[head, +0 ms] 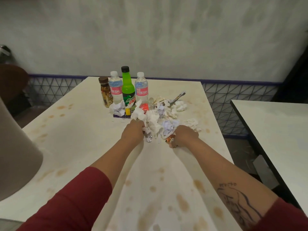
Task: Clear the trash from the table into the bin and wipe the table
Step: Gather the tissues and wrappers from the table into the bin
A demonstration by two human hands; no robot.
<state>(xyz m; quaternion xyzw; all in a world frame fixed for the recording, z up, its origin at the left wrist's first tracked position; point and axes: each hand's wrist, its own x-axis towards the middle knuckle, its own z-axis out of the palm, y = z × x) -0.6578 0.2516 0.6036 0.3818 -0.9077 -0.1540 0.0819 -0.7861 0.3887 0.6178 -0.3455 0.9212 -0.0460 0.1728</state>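
Scooping the trash pile (155, 119) together from both sides looks wisest, the left hand (133, 132) with its grip curled on white tissue (147, 130) and the right hand (185, 135) round an orange wrapper (170, 139).

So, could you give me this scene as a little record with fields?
table: white, spotted with brownish stains
standing upright, far side: brown bottle, two water bottles, green soda bottle
trash heap: crumpled tissues, wrappers, a lying red-labelled bottle
left hand: grips crumpled tissues at the heap's near edge
right hand: holds an orange wrapper
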